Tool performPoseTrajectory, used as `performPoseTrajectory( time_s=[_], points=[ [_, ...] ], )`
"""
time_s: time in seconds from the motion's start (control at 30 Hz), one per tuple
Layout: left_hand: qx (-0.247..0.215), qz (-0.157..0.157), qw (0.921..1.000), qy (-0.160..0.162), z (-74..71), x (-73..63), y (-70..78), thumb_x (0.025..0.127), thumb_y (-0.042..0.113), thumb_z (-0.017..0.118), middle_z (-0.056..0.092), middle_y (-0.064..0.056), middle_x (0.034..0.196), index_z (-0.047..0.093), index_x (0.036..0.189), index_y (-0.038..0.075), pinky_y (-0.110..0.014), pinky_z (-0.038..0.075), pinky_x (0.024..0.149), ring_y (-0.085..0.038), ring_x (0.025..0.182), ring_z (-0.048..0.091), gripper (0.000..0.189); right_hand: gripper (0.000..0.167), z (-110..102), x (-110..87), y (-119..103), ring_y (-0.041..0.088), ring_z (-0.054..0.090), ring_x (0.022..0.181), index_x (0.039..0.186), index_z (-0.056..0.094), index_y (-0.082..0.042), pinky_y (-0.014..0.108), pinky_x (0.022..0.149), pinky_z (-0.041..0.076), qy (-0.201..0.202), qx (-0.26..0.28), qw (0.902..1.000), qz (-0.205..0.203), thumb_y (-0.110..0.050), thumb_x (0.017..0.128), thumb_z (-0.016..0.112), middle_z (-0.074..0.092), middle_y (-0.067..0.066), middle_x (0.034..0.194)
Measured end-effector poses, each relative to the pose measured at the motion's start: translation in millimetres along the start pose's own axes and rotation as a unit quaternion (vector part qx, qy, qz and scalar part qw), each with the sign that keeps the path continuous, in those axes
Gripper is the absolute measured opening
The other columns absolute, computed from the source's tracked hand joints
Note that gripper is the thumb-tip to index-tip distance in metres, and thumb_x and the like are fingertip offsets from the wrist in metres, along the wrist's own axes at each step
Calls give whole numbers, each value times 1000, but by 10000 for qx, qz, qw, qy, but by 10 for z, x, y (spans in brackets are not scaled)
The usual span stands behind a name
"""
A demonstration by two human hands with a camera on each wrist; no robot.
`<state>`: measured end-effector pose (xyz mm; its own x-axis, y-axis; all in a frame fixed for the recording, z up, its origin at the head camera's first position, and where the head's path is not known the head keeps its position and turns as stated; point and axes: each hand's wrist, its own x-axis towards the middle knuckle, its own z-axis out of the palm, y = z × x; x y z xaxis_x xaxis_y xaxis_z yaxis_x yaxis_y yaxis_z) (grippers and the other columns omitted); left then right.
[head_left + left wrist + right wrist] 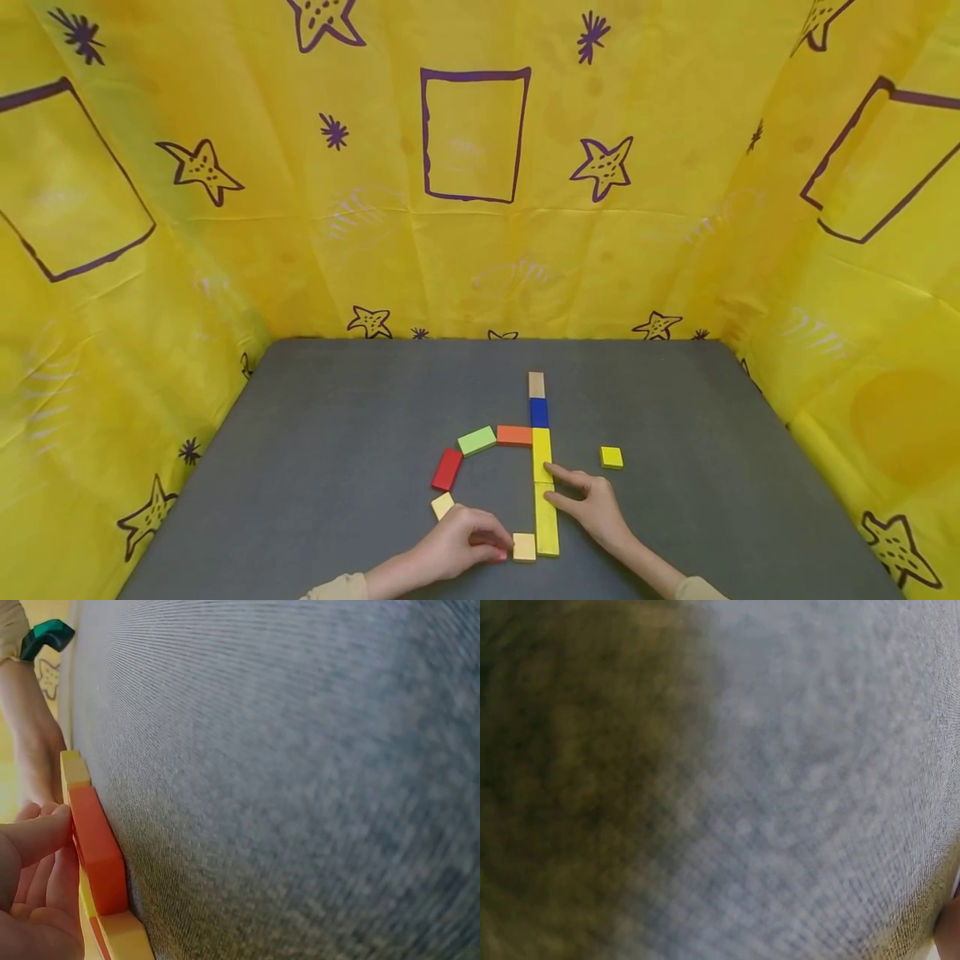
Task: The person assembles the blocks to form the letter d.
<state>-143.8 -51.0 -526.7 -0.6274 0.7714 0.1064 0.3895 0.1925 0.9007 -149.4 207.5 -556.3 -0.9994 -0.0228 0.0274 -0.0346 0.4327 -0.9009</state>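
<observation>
Wooden blocks lie flat in a rounded outline beside a straight column. At the bottom of the outline, my left hand (463, 543) has its curled fingers on a red block (97, 847), which it mostly hides in the head view. A pale square block (524, 547) sits at its fingertips, and another pale block (442, 505) lies partly behind the hand. My right hand (596, 504) touches the column's right side: index finger at the upper yellow block (542, 450), thumb at the lower yellow block (547, 525). The right wrist view shows mostly blurred tabletop.
Around the outline run a red block (447, 470), a green block (477, 441) and an orange block (514, 436). A blue block (539, 412) and a tan block (536, 384) top the column. One yellow block (611, 457) lies apart on the grey table (337, 433).
</observation>
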Motion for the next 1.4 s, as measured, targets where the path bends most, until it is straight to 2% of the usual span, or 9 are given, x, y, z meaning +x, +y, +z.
performPoseTrajectory(
  time_s=[0.27,0.43,0.6,0.77,0.83,1.0,1.13,1.27,1.4],
  points=[
    [-357,-337,9987,-106,8,9,-12,82,5,70,73,-6,92,72,95,4,-14,53,71,0,83,67,13,43,7,-35,3,19,63,111,117,69,-21,38,93,50,89,-515,9985,-186,-29,76,78,69,-2,116],
    [-567,-497,9970,-156,6,14,-20,81,3,71,73,-5,93,72,95,4,-13,52,72,-1,85,67,14,42,3,-44,-12,20,64,109,116,70,-20,35,92,51,102,-637,9972,-370,-28,75,79,70,-3,114],
    [-622,-510,9966,-174,6,16,-24,81,2,70,73,-6,93,72,96,3,-13,52,72,-1,85,67,14,42,3,-34,-14,17,66,105,115,70,-17,28,88,52,188,-911,9923,-822,-24,74,80,71,-4,112],
    [-602,-463,9969,-216,-7,26,-27,82,2,70,73,-7,92,71,95,3,-13,52,72,-5,85,68,13,43,13,-26,-7,15,67,98,113,71,-11,26,82,54,388,-1273,9780,-1607,-17,72,82,72,0,109],
    [-577,-457,9970,-256,-18,32,-27,81,2,71,73,-6,93,71,95,3,-13,52,72,-5,85,68,13,41,13,-24,-17,15,68,96,111,71,-10,27,80,55,467,-1323,9741,-1776,-15,72,82,72,0,107],
    [-543,-463,9967,-379,-41,51,-22,81,3,72,73,-4,92,71,94,4,-13,52,72,-1,83,66,13,40,-89,3,-68,14,69,94,111,72,-9,25,79,55,752,-1067,9792,-1555,-15,72,81,73,0,104],
    [-565,-479,9964,-405,-51,62,-27,80,3,73,73,-4,92,71,93,4,-13,52,73,0,82,66,14,41,-344,78,-93,23,69,96,114,70,-7,32,79,56,919,-841,9851,-1184,-16,75,79,72,6,108],
    [-641,-513,9958,-413,-69,65,-34,79,1,73,73,-5,92,71,93,3,-14,52,73,-1,83,67,14,45,-669,149,-78,32,66,102,120,65,-5,41,82,55,808,-880,9899,-767,-17,78,77,68,12,116],
    [-683,-496,9955,-435,-86,66,-34,78,-1,73,74,-8,91,71,92,0,-14,53,73,-1,83,67,15,52,-909,185,-24,35,65,105,126,61,-4,40,82,55,481,-1119,9917,-416,-19,78,77,64,18,121]
  ],
)
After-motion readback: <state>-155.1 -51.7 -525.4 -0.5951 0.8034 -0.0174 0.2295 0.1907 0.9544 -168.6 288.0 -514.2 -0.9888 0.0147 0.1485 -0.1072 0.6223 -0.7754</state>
